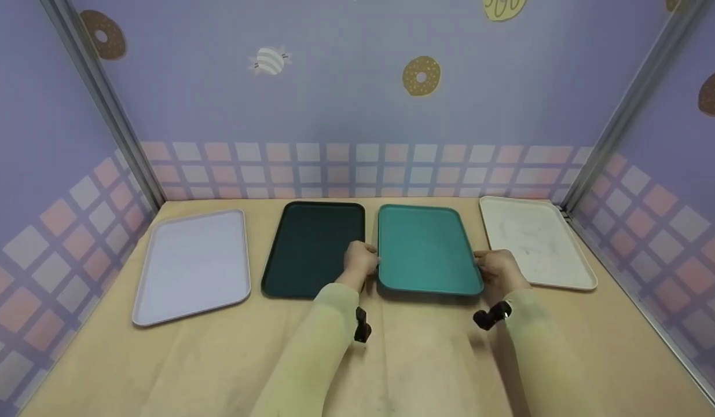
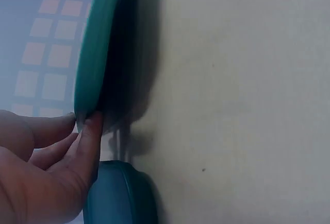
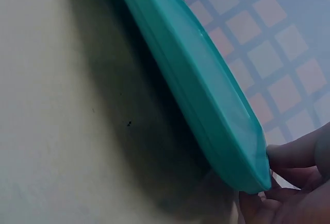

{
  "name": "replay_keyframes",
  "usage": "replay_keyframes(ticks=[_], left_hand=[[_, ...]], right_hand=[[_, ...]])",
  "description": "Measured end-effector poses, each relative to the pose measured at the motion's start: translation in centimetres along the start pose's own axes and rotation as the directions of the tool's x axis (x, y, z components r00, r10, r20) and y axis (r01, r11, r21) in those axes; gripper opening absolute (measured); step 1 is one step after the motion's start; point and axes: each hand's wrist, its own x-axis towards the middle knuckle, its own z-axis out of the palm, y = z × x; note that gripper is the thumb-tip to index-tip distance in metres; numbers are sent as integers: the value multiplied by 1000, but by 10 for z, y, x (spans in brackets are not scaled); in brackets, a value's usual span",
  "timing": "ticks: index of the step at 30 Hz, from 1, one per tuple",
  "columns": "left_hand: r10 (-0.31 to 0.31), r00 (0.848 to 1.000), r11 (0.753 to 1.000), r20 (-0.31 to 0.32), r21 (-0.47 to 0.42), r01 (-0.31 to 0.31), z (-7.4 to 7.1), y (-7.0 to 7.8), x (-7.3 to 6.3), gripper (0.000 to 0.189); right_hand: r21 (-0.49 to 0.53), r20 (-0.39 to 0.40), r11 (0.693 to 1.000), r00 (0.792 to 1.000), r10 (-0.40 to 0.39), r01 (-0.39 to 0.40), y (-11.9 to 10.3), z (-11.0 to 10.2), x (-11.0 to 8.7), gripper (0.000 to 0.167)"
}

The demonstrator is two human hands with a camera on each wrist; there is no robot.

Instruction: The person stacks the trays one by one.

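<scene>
A teal tray is held between both hands, its near edge raised off the table with a shadow beneath. My left hand pinches its left rim, thumb on top and fingers below, as the left wrist view shows on the tray's side. On the opposite side my right hand pinches the right rim; in the right wrist view the thumb lies against the tray's corner. A dark green tray lies flat just left of the teal one, partly behind my left hand.
A pale lavender tray lies at the far left of the wooden table. At the right is a cream tray, close to my right hand. Patterned walls stand behind and at both sides, with metal posts in the corners.
</scene>
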Motion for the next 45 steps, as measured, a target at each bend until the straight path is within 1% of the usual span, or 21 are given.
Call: replay_keyframes(ticks=[1, 3, 6, 9, 10, 11, 12, 14, 16, 18, 21, 24, 28, 32, 37, 38, 42, 44, 45], left_hand=[[-7, 1000, 1000, 1, -2, 7, 0, 0, 0, 36], [-20, 1000, 1000, 8, -7, 20, 0, -1, 0, 36], [-22, 1000, 1000, 21, -18, 22, 0, -3, -5, 35], [-8, 1000, 1000, 30, -25, 8, 0, -6, -12, 34], [-3, 999, 1000, 34, -28, 4, 0, -7, -15, 35], [5, 999, 1000, 36, -27, -4, 0, -8, -18, 35], [13, 999, 1000, 37, -21, -12, -1, -9, -21, 34], [30, 999, 999, 37, -11, -30, -1, -11, -27, 34], [50, 998, 999, 40, -6, -50, -2, -14, -33, 33], [73, 996, 997, 41, -3, -73, -3, -16, -39, 33], [118, 992, 993, 45, -1, -118, -4, -22, -48, 34], [151, 988, 988, 44, 15, -152, -3, -29, -56, 34], [177, 983, 984, 44, 27, -178, -3, -37, -64, 32], [185, 981, 983, 62, 1, -185, -4, -42, -72, 31], [181, 979, 983, 95, -37, -178, -5, -48, -77, 30], [178, 979, 984, 102, -43, -174, -6, -49, -78, 30], [171, 978, 984, 124, -69, -163, -7, -52, -80, 30], [162, 978, 985, 133, -78, -152, -8, -53, -80, 30], [160, 977, 986, 138, -79, -150, -8, -54, -80, 30]], right_hand=[[-13, 0, 1000, 1000, -2, 2, 0, -1, 0, 54], [-32, -8, 999, 1000, -9, 9, 1, -3, 0, 52], [-2, -3, 1000, 1000, 3, -3, 3, -7, -2, 50], [-45, -3, 999, 1000, -4, 4, 3, -13, -5, 49], [-73, 4, 997, 1000, -14, 14, 4, -15, -6, 49], [-92, 18, 995, 999, -29, 31, 4, -18, -8, 49], [-132, 30, 990, 998, -50, 54, 5, -20, -9, 49], [-203, 54, 975, 995, -81, 90, 7, -25, -13, 49], [-253, 78, 959, 991, -110, 127, 10, -30, -18, 50], [-278, 86, 950, 989, -124, 144, 13, -33, -23, 51], [-281, 90, 948, 987, -129, 150, 18, -36, -30, 53], [-308, 92, 939, 987, -133, 155, 22, -38, -37, 53], [-370, 107, 912, 984, -144, 174, 26, -40, -44, 52], [-402, 111, 898, 983, -145, 178, 26, -41, -48, 50], [-453, 104, 876, 985, -136, 169, 26, -41, -50, 48], [-455, 98, 876, 986, -133, 163, 27, -40, -51, 47], [-441, 119, 882, 985, -128, 168, 30, -39, -51, 47], [-444, 127, 880, 984, -128, 172, 31, -38, -50, 46], [-453, 135, 873, 982, -131, 178, 32, -38, -50, 46]])
